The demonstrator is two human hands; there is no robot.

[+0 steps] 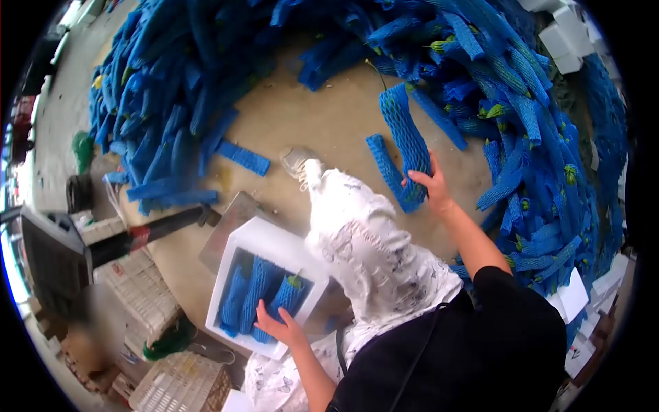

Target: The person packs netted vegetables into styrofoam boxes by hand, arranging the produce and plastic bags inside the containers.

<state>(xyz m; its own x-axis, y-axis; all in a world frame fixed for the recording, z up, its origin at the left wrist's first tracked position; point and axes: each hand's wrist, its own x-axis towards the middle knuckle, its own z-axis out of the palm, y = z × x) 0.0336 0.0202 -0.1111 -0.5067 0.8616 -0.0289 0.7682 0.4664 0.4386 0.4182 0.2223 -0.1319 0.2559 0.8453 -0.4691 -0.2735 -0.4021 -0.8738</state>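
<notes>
A long green vegetable in blue foam netting is in my right hand, held near its lower end, with its stem end pointing away from me. Beside it another blue netting piece lies slanted, partly behind the held one. My left hand rests with fingers apart over a white foam box. Inside that box several netted vegetables lie side by side, and my fingertips are on or just above them. The box stands tilted on a metal surface.
Large heaps of netted vegetables curve around the front and right. A dark device on an arm stands at the left. White plastic crates sit lower left. White foam boxes are at the upper right. A shoe shows mid-floor.
</notes>
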